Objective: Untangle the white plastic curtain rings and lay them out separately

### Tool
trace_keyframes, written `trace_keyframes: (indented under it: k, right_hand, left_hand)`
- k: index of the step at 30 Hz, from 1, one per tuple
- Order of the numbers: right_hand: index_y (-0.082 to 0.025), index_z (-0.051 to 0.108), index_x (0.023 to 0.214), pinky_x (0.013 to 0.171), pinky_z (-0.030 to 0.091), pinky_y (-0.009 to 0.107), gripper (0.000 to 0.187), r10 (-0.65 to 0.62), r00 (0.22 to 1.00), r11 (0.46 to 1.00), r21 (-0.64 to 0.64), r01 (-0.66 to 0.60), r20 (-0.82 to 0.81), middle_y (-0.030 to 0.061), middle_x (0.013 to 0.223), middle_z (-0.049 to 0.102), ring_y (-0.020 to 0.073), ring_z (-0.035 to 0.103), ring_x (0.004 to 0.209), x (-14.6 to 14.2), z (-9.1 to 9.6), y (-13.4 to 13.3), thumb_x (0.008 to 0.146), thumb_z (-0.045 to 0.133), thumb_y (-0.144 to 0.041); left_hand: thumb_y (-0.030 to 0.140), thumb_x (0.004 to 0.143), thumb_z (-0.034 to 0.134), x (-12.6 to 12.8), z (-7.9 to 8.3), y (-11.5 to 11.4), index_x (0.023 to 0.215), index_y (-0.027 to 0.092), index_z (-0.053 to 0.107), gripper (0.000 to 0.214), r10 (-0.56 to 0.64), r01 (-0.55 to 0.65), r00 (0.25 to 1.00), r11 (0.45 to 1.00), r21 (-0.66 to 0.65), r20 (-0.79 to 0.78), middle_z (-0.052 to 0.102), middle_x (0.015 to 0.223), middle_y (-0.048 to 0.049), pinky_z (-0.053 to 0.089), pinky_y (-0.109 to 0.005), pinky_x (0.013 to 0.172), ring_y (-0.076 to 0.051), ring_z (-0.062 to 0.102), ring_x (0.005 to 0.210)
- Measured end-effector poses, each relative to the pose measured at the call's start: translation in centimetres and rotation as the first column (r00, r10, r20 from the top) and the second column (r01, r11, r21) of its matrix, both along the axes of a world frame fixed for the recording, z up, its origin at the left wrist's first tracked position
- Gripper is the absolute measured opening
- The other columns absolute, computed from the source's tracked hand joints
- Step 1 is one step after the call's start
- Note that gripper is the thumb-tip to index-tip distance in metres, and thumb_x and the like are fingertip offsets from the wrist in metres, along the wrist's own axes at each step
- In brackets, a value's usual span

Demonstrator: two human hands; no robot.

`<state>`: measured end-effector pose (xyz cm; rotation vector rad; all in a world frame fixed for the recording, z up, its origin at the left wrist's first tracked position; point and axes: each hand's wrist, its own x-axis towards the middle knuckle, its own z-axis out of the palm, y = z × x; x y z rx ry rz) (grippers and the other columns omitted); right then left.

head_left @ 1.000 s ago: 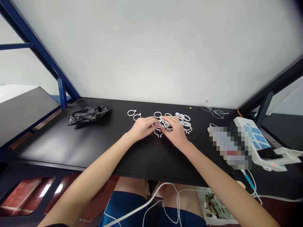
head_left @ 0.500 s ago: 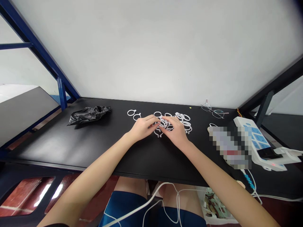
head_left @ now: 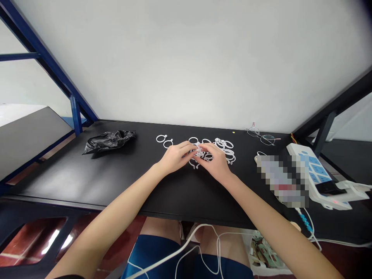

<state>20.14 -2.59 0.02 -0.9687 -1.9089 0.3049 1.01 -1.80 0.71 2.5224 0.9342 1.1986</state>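
Lying between and beyond hands (head_left: 174, 158), white rings (head_left: 199, 152)

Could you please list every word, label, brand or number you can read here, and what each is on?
No text can be read.
Pixelated device: blurred out, nothing legible.
Power strip: any markings are too small to read.
Rings and bag: no lettering shows.

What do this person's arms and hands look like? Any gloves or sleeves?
The left hand and right hand wear no gloves. A dark sleeve edge shows low on the left arm; the right arm looks bare as far as visible.
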Motion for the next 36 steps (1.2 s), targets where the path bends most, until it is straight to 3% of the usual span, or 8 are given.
trace_keyframes:
  k: [4,7,11,14,17,23,36]
  right_hand:
    - [-0.025,0.063,0.108,0.078,0.057,0.038,0.028,0.074,0.997,0.995,-0.071,-0.075,-0.027,0.0051,0.101,0.067,0.02,0.067,0.082,-0.1,-0.1,-0.2,0.082,0.069,-0.034]
    - [-0.025,0.063,0.107,0.076,0.056,0.035,0.026,0.112,0.993,0.985,-0.126,-0.115,-0.033,0.0041,0.098,0.068,0.019,0.067,0.081,-0.2,0.2,-0.5,0.084,0.068,-0.035]
    - [-0.023,0.064,0.104,0.072,0.056,0.032,0.02,0.144,0.986,0.969,-0.188,-0.158,-0.086,0.0049,0.098,0.066,0.0169,0.065,0.08,-0.2,0.9,-0.8,0.091,0.058,-0.036]
    - [-0.021,0.065,0.093,0.069,0.054,0.031,0.019,0.104,0.988,0.976,-0.181,-0.124,-0.116,0.0045,0.09,0.065,0.0165,0.062,0.079,-0.1,1.2,-0.8,0.094,0.052,-0.035]
    - [-0.021,0.066,0.088,0.069,0.054,0.031,0.017,0.079,0.978,0.967,-0.224,-0.122,-0.191,0.004,0.087,0.065,0.0165,0.062,0.078,-0.1,1.2,-0.6,0.091,0.056,-0.035]
    - [-0.02,0.068,0.086,0.071,0.055,0.032,0.02,0.028,0.915,0.88,-0.424,-0.214,-0.403,0.0045,0.086,0.068,0.0181,0.066,0.079,0.0,1.1,0.0,0.079,0.07,-0.039]
    - [-0.02,0.07,0.083,0.075,0.056,0.035,0.026,-0.003,0.871,0.824,-0.494,-0.276,-0.491,0.0037,0.082,0.069,0.0176,0.066,0.076,0.1,1.1,0.1,0.072,0.077,-0.042]
  left_hand:
    - [0.032,0.097,0.047,0.2,0.3,-0.1,0.105,0.016,0.064,0.024,-0.024,0.033,0.996,0.995,-0.097,0.087,0.065,0.093,-0.007,0.05,-0.02,0.064,-0.011,0.06,0.074]
    - [0.036,0.095,0.051,0.4,0.6,-0.1,0.097,0.016,0.065,0.024,-0.006,0.053,0.983,0.967,-0.251,0.186,0.064,0.085,-0.0045,0.048,-0.02,0.06,-0.01,0.059,0.069]
    - [0.043,0.091,0.056,0.6,1.0,0.0,0.092,0.014,0.065,0.029,0.017,0.119,0.964,0.865,-0.487,0.266,0.065,0.082,-0.0036,0.046,-0.019,0.055,-0.01,0.06,0.065]
    - [0.046,0.087,0.061,0.6,0.9,0.0,0.092,0.013,0.065,0.033,0.008,0.21,0.936,0.789,-0.577,0.351,0.065,0.082,-0.0039,0.048,-0.02,0.055,-0.01,0.06,0.064]
    - [0.046,0.084,0.066,0.7,0.6,0.2,0.09,0.013,0.066,0.034,0.024,0.266,0.906,0.745,-0.612,0.423,0.066,0.079,-0.0035,0.048,-0.019,0.055,-0.009,0.059,0.062]
    - [0.042,0.081,0.071,0.6,0.1,0.6,0.091,0.013,0.069,0.032,0.066,0.319,0.862,0.699,-0.64,0.502,0.068,0.076,-0.0038,0.051,-0.019,0.057,-0.011,0.063,0.066]
    - [0.044,0.08,0.071,0.4,-0.2,0.9,0.099,0.013,0.074,0.036,0.059,0.327,0.865,0.688,-0.648,0.498,0.074,0.083,-0.0073,0.056,-0.022,0.061,-0.016,0.07,0.072]
